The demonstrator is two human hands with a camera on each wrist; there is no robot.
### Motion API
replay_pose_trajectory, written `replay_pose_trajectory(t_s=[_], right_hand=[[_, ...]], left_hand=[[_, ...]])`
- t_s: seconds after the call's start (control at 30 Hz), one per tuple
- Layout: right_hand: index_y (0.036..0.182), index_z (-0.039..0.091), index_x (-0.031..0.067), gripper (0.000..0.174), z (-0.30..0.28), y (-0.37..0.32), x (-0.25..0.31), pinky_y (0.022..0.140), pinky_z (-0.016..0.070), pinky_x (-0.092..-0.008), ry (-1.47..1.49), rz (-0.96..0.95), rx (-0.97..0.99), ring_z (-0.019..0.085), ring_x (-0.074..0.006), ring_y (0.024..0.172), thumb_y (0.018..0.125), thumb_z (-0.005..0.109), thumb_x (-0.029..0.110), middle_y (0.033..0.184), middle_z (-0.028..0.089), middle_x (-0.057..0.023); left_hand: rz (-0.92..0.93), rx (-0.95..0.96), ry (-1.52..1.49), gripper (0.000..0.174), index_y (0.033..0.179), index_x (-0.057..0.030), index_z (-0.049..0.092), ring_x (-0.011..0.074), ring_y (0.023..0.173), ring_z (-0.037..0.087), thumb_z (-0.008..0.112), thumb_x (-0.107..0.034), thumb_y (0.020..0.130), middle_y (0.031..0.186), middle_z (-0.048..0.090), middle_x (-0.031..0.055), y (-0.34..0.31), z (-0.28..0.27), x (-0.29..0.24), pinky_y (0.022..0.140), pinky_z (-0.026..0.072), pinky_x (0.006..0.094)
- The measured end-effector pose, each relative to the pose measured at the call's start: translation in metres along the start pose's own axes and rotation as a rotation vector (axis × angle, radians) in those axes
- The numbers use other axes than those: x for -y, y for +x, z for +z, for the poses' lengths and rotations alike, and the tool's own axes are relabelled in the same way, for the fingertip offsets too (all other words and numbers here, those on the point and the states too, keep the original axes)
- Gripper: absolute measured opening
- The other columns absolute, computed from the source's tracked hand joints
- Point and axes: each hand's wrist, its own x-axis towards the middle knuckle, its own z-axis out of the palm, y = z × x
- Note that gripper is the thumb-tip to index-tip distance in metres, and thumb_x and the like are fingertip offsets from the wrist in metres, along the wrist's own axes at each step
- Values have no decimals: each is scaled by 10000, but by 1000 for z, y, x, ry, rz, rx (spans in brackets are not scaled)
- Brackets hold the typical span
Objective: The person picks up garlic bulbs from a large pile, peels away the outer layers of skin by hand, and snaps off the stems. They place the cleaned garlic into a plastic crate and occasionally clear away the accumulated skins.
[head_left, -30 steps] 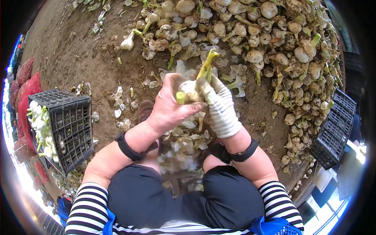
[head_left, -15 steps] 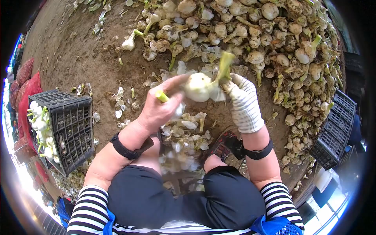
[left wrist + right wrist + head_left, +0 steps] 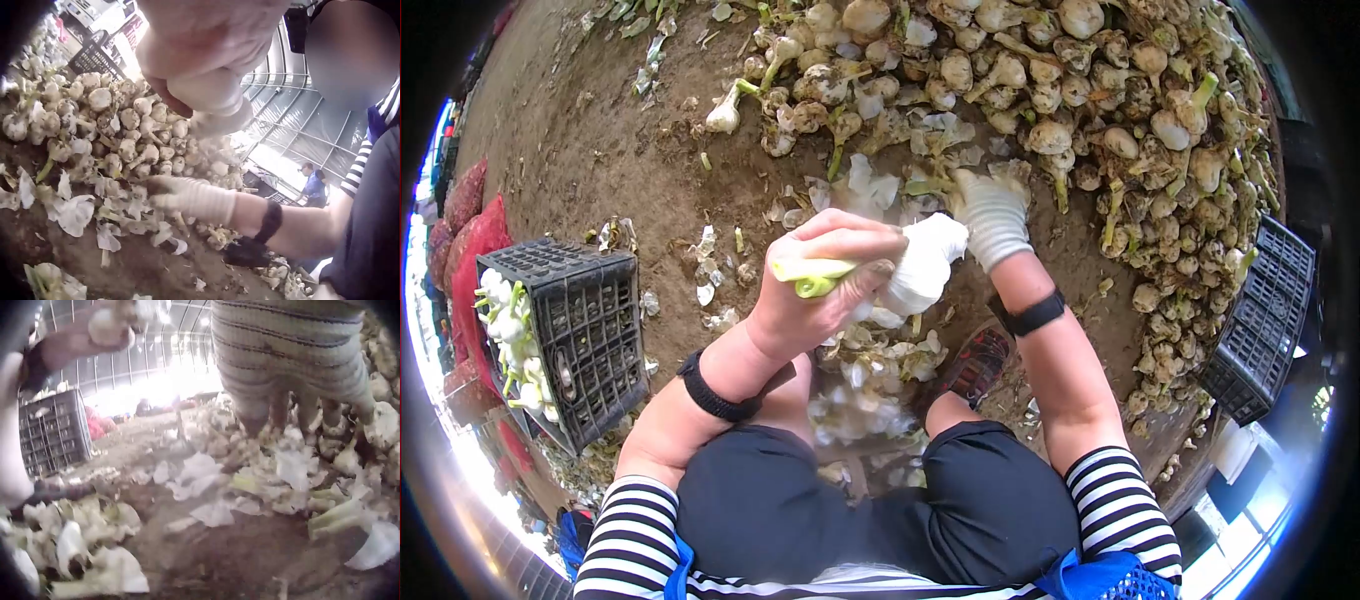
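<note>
In the head view, grips white garlic [image 3: 927, 265] with the left hand [image 3: 805, 312], just short of the pile [image 3: 1090, 100], and holds the gloved right hand [image 3: 993, 220] at the pile's near edge. In the left wrist view, holds it blurred before the pile. In the right wrist view, hangs its fingers [image 3: 251, 416] apart beside the pile, with husks [image 3: 197, 475] near and a crate [image 3: 55, 432] well left of it.
</note>
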Motion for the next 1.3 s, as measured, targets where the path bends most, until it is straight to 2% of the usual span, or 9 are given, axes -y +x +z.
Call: replay_pose_trajectory(t_s=[0.07,0.2,0.37,0.53,0.6,0.8,0.93,1.13,1.3], right_hand=[[1243,491,79,504,-1,-9,-5,913,427,-418,-69,-100,-164,531,-350,1057,817,592,327,1149,559,-189],[1136,556,35,412,-80,-30,36,807,477,-303,1591,255,265,605,-254,904,806,671,252,1043,610,-187],[811,611,74,168,-25,-10,27,753,459,-425,358,-90,-275,601,-328,660,804,606,242,687,626,-130],[1025,601,-4,288,-21,-8,-8,761,483,-354,1087,601,-119,624,-281,829,824,599,201,878,654,-165],[1129,544,-34,400,-24,-6,-1,807,475,-346,892,263,-396,602,-263,912,792,646,156,992,632,-148],[1105,567,-3,409,-87,-15,74,870,454,-339,860,-458,-392,580,-196,957,771,729,168,1035,619,-108],[964,593,44,184,-78,12,41,596,448,-228,1842,449,-241,520,-80,658,901,551,211,783,580,-4],[1231,503,26,565,-62,-20,91,884,452,-325,843,-390,-295,537,-236,1055,750,732,216,1144,527,-129],[1226,516,2,440,-52,-35,94,917,431,-314,1514,97,-72,548,-186,1019,831,653,139,1145,569,-84]], left_hand=[[-15,-66,94,262,1021,-2,637,248,885,603,680,-122,792,985,632,137,2,-4,2,793,488,327],[38,-84,304,266,998,-17,655,236,851,593,703,-89,747,932,616,111,-1,-2,6,757,487,316],[168,-3,276,253,954,-48,683,194,822,574,711,-47,702,907,596,83,-4,-1,-5,722,483,302],[-570,-310,-1119,382,1230,-30,482,227,1046,574,426,-296,962,1142,580,119,-8,-21,22,870,492,376],[-557,-233,-1504,416,1249,-42,463,245,1079,560,408,-337,961,1177,568,128,-8,-25,33,912,475,401],[-767,-314,-1303,407,1259,-68,460,243,1074,561,445,-326,946,1185,565,115,-5,-8,40,927,470,402],[-617,-271,-1494,409,1250,19,448,215,1064,566,445,-260,952,1165,571,139,-7,-14,23,939,459,340],[-794,-461,-1267,162,1009,-95,578,162,803,623,602,-172,869,910,623,38,-15,-4,41,682,533,320],[-669,-474,-1059,232,1041,-66,596,134,858,599,579,-250,901,972,627,45,-13,3,31,721,498,283]])
